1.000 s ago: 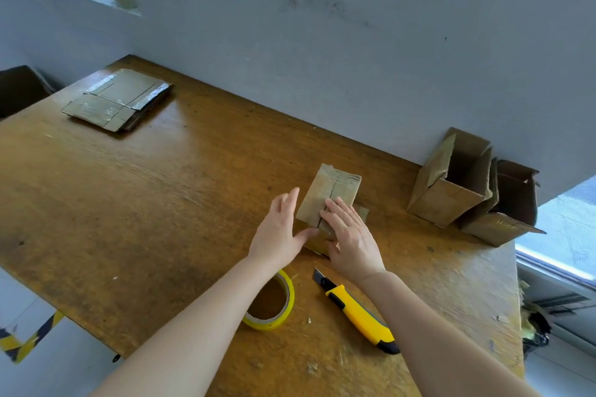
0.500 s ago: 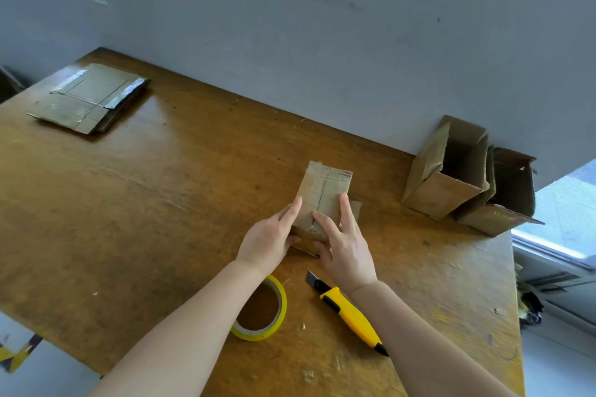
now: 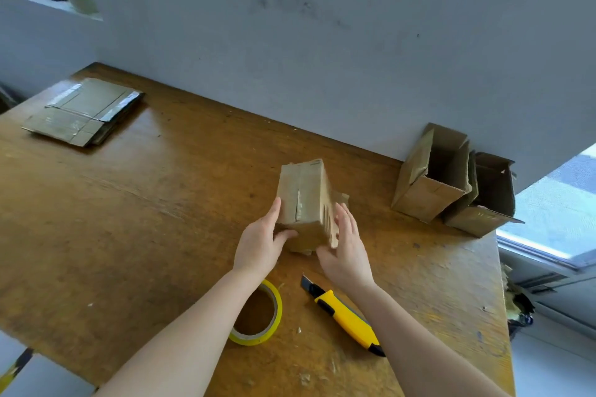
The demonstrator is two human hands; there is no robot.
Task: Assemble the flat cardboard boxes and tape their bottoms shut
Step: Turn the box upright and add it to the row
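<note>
Box (image 3: 303, 203) sat tilted mid-counter (image 3: 145, 203), left hand (image 3: 259, 243) gripping its left side with thumb on the near face, right hand (image 3: 346, 248) flat-fingered against the right side; judged light, thin-walled, easily crushed, best held by opposite sides.

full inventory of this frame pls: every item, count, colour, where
held box: 1, brown cardboard, table centre, taped seam facing up
open boxes: 2, brown cardboard, table's right end by the wall, side by side
flat cardboard stack: 1, brown with shiny tape strips, table's far left
tape roll: 1, yellow, near edge, partly behind the left forearm
utility knife: 1, yellow and black, right of the tape roll
ledge tape roll: 1 clear, yellowish, top-left ledge; others blurred
table: 1, brown wood
wall: grey, behind the table
left hand: grips the box's left side
right hand: straight fingers against its right side
</note>
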